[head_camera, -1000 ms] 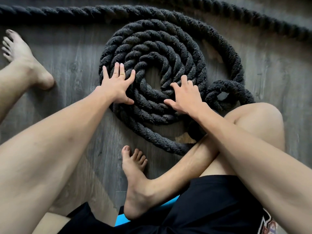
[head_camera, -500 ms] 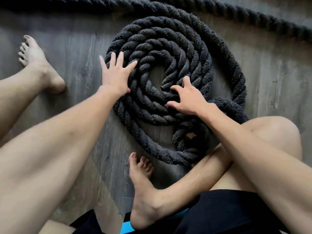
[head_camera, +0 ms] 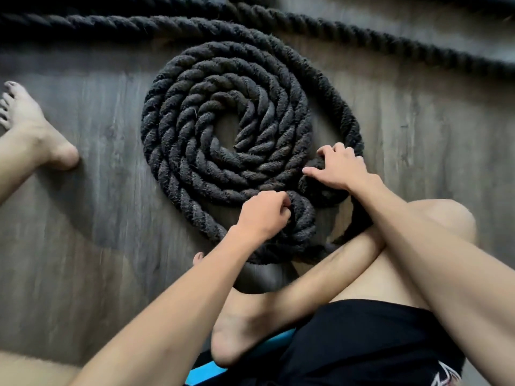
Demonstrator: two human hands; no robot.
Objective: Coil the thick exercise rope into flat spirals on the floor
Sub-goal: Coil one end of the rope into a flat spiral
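Rope (head_camera: 223, 129): thick, dark, twisted strands. It lies on the grey wood-grain floor (head_camera: 97, 218) at the centre of the frame as a flat spiral of several turns. The inner end shows at the middle, beside a small patch of bare floor. The outermost turn stands apart from the rest on the right side, and floor shows in that gap.

At lower centre the rope bunches into a small tight loop. How the loop joins the spiral is hard to trace, as both forearms cross it.

Left hand (head_camera: 263, 215): clenched on the loop, fingers curled round the strand, fingertips tucked out of sight.

Right hand (head_camera: 340, 171): just right of the spiral's edge, fingers hooked over the rope, thumb stretched left along it. It probably grips rather than rests, but the underside is hidden.

Below the right wrist the rope passes behind the shin and is lost.

Two more runs of rope cross the top of the frame, cut off at both edges.

Left foot (head_camera: 28, 126): at the left edge, bare, leg cut off.

Right foot (head_camera: 242, 330): lower centre, sole showing. The left forearm covers the toes, and only one toe shows.

Black shorts (head_camera: 362, 344): lower right, with a print clipped by the bottom edge.

A blue strip (head_camera: 206, 370) shows under the foot. I cannot tell what it is.
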